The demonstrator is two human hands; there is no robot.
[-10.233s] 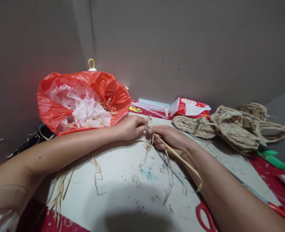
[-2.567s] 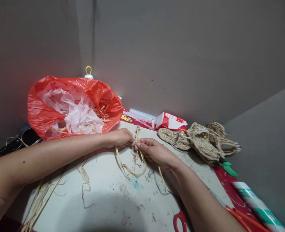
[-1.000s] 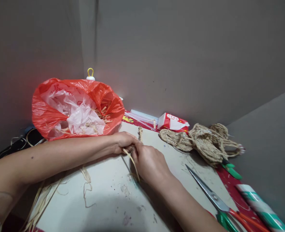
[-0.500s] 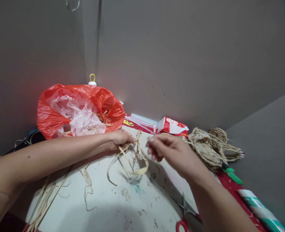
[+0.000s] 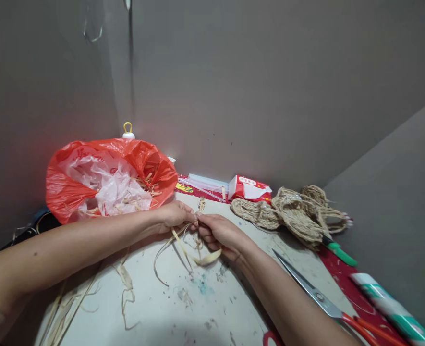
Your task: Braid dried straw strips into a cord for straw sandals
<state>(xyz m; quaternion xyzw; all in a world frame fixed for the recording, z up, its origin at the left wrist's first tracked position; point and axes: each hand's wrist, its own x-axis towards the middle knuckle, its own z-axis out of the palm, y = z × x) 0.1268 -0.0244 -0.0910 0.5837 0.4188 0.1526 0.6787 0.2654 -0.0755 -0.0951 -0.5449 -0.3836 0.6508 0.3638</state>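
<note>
Head view, at the far left: a black object (image 5: 25,234) with thin cords on it lay partly behind the person's forearm. Nearer the front, loose straw strips (image 5: 66,307) were spread at the left of a stained white board (image 5: 154,305). Behind the forearm, a red plastic bag (image 5: 66,192) gaped, with crumpled white plastic (image 5: 115,188) and straw bits inside; just beyond its back rim showed a white knob with a yellow loop (image 5: 127,135). A frayed strip (image 5: 126,278) lay in front of the forearm.

The left hand (image 5: 176,215) had its fingers pinched together on straw strands (image 5: 181,244), whose ends curled down over the middle of the board. A short plaited piece (image 5: 202,204) showed just beyond the fingertips. The right hand (image 5: 219,234) met the left there, thumb and forefinger grasping the same strands; exactly which strand each gripped was hidden.

Behind them lay clear tubes (image 5: 208,181), then a red tissue pack (image 5: 250,190). Further right came bundled twine coils (image 5: 298,218), large scissors (image 5: 318,295) with orange-red handles, a green handle (image 5: 344,253) and a green-and-white roll (image 5: 395,307).
</note>
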